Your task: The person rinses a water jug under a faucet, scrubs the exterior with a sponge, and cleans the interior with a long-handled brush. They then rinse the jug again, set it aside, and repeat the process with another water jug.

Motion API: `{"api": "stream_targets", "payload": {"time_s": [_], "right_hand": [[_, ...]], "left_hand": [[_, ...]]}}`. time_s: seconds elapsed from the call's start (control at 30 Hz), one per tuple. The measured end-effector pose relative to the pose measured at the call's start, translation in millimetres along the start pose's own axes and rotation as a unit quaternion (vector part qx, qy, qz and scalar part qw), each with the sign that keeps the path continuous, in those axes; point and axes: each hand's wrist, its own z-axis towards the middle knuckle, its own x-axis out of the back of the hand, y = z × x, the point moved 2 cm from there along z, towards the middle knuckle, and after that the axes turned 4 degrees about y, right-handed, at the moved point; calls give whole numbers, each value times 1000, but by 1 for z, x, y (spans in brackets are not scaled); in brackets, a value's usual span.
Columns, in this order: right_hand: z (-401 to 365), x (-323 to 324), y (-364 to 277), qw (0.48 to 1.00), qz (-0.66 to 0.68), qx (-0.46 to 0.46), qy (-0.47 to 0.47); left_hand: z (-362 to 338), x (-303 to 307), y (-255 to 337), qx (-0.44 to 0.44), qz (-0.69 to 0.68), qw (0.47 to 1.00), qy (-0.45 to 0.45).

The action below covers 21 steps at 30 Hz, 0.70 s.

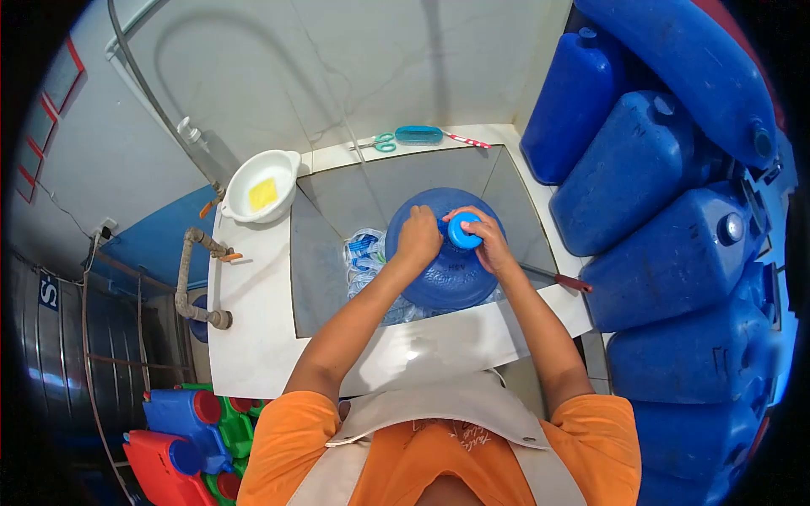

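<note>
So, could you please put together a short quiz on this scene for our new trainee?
1. True or false: the big blue bottle stands inside the tiled basin.
2. What lies in the white bowl? A) a yellow sponge B) scissors C) a red cap
3. Fill in: the right hand grips the blue ___ on top of the bottle, while the left hand holds the bottle near its neck.
Key: 1 true; 2 A; 3 cap.
</note>
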Motion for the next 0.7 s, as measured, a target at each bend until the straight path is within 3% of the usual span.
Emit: {"api": "stream_targets", "payload": {"time_s": [0.1, 0.17, 0.2, 0.23, 0.33, 0.4, 0.5, 0.57, 0.6, 0.7], "right_hand": [[-4, -6, -1, 1000, -20, 7, 6], [-10, 11, 2, 999, 6, 22, 33], [-8, 19, -1, 997, 34, 40, 63], [-9, 18, -1, 996, 35, 43, 66], [-7, 9, 5, 992, -85, 63, 66], [-5, 2, 9, 990, -100, 81, 67], [2, -18, 19, 976, -133, 143, 101], [5, -30, 23, 941, -177, 226, 180], [7, -41, 21, 914, -216, 276, 206], [24, -61, 39, 920, -185, 248, 240]], "left_hand": [[-12, 8, -17, -61, 80, 992, 71], [-14, -4, -102, -54, 166, 983, 62], [-18, -6, -142, 4, 149, 985, 91], [-29, 3, -164, -10, 183, 981, 61], [-42, 7, -199, 59, 184, 980, 52], [-45, -1, -219, 50, 252, 964, -62], [-35, 42, -154, 58, 221, 973, -43], [-24, 60, -99, -23, 7, 993, 119], [-18, 70, -69, -13, -104, 988, 112], [-5, 48, -21, -34, -408, 909, 74]]}}
